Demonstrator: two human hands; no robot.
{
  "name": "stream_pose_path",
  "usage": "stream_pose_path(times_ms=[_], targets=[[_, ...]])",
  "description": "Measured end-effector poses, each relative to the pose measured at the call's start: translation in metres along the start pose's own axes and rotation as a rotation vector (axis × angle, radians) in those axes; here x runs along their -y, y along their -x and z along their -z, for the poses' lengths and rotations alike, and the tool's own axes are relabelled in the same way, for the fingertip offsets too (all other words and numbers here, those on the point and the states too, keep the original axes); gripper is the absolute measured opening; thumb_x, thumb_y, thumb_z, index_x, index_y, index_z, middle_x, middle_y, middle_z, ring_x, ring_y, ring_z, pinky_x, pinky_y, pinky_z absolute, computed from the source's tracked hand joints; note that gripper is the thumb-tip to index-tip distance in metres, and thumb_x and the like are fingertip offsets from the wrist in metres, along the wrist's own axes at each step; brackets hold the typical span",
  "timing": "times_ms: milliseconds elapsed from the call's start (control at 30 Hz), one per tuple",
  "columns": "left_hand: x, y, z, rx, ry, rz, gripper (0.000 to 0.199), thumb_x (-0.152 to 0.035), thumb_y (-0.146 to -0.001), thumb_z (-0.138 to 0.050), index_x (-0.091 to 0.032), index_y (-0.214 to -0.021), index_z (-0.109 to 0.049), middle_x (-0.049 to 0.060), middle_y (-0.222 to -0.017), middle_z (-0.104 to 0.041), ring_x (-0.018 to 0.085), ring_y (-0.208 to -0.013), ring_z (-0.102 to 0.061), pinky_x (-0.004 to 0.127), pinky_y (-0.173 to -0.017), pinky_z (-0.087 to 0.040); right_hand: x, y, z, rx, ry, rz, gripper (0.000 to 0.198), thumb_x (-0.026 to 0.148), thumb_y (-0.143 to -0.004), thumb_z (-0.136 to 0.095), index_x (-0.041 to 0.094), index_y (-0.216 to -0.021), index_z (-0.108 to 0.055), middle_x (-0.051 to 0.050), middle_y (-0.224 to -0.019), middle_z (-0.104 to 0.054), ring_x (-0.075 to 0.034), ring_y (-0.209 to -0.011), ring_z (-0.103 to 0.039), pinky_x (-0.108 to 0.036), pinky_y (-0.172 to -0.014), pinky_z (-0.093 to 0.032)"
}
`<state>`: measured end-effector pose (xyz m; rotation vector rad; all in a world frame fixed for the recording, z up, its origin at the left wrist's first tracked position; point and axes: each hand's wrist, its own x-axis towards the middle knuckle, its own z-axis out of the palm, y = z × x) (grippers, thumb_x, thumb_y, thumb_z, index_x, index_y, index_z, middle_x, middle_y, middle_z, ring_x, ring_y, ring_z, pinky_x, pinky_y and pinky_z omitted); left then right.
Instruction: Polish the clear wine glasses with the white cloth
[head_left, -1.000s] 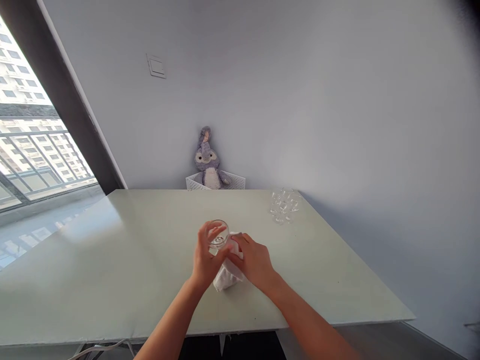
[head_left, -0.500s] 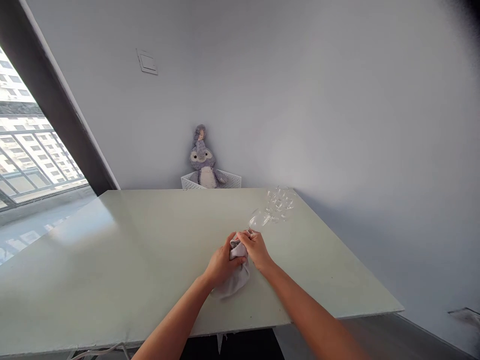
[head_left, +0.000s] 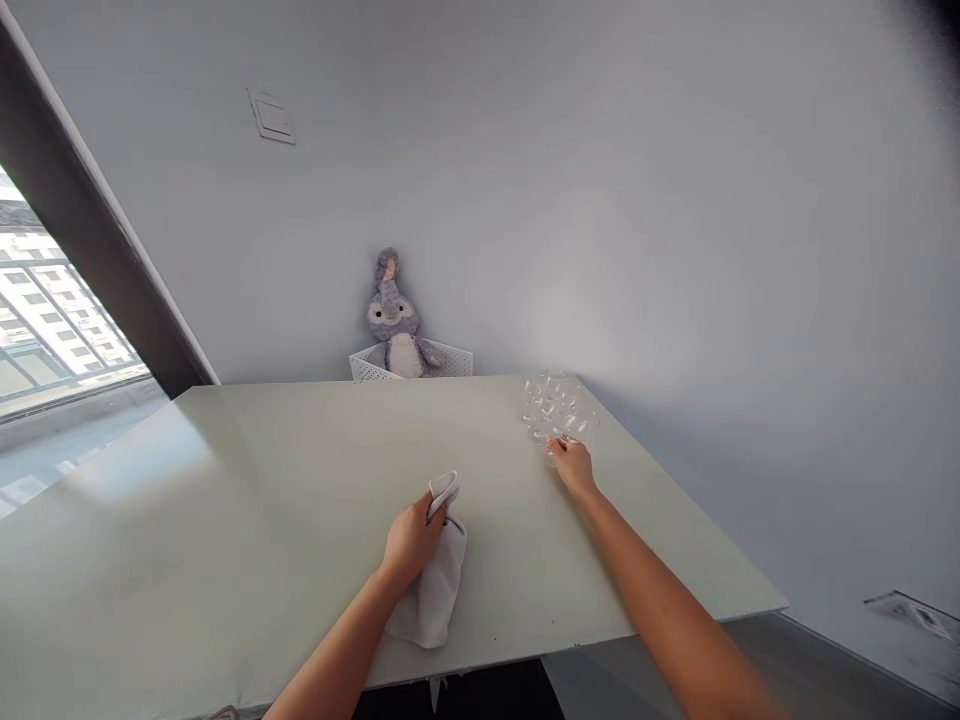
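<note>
My left hand (head_left: 414,540) is closed around a pale grey-white cloth (head_left: 441,590), which hangs below the fingers and has a folded end poking up above them. Farther right, my right hand (head_left: 571,466) pinches a clear wine glass (head_left: 581,424) low down, around its stem. This glass is right beside a group of several clear glasses (head_left: 541,398) near the far right corner of the table. Its outline overlaps theirs, so I cannot tell whether they touch. My fingers partly hide the stem and foot.
The pale green-white table (head_left: 285,520) reaches back to a wall. Behind its far edge, a grey plush toy (head_left: 394,320) sits in a white perforated basket (head_left: 456,362). A window (head_left: 56,310) is at the left; a light switch (head_left: 271,117) is on the wall.
My right hand has moved away to the right and forward with the wine glass, off the cloth. My left hand has kept the cloth and shifted slightly left and nearer; the view has turned slightly.
</note>
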<state>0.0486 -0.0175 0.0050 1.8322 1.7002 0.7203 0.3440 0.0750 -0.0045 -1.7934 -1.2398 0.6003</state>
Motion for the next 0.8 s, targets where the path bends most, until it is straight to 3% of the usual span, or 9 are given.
stream_pose_path(times_ms=[167,467,633,800], targets=[[-0.001,0.0,-0.001,-0.005,-0.004,0.023,0.022,-0.032,-0.086,-0.041,-0.022,-0.086,-0.061,0.006,-0.078,-0.067,0.021,-0.07,-0.059,0.025,-0.059,-0.032,-0.018,-0.022,0.005,-0.009,0.178,-0.05,0.028,0.031,-0.089,-0.052,0.017,-0.113,-0.055,-0.009,-0.118,-0.055,-0.02,-0.101,-0.057,-0.042,-0.085,-0.048],[-0.002,0.0,0.0,-0.018,0.025,0.066,0.022,-0.035,-0.085,-0.043,-0.021,-0.079,-0.059,0.005,-0.075,-0.066,0.02,-0.07,-0.06,0.025,-0.059,-0.032,-0.021,-0.032,0.003,0.028,0.289,-0.104,0.027,0.032,-0.09,-0.052,0.016,-0.111,-0.056,-0.008,-0.112,-0.058,-0.018,-0.093,-0.059,-0.038,-0.079,-0.051],[0.0,-0.002,0.002,-0.069,0.094,0.097,0.023,-0.035,-0.086,-0.042,-0.02,-0.074,-0.054,0.005,-0.073,-0.065,0.019,-0.07,-0.059,0.025,-0.062,-0.036,-0.028,-0.021,0.012,0.055,0.302,-0.119,0.028,0.032,-0.089,-0.053,0.014,-0.111,-0.056,-0.007,-0.108,-0.059,-0.018,-0.091,-0.06,-0.037,-0.077,-0.052],[0.003,-0.008,0.0,-0.186,0.149,0.176,0.033,-0.041,-0.091,-0.028,-0.019,-0.082,-0.05,0.01,-0.084,-0.065,0.021,-0.078,-0.06,0.026,-0.064,-0.039,-0.044,0.009,0.022,0.036,0.296,-0.106,0.029,0.031,-0.089,-0.052,0.015,-0.113,-0.054,-0.008,-0.109,-0.058,-0.018,-0.09,-0.06,-0.037,-0.077,-0.051]])
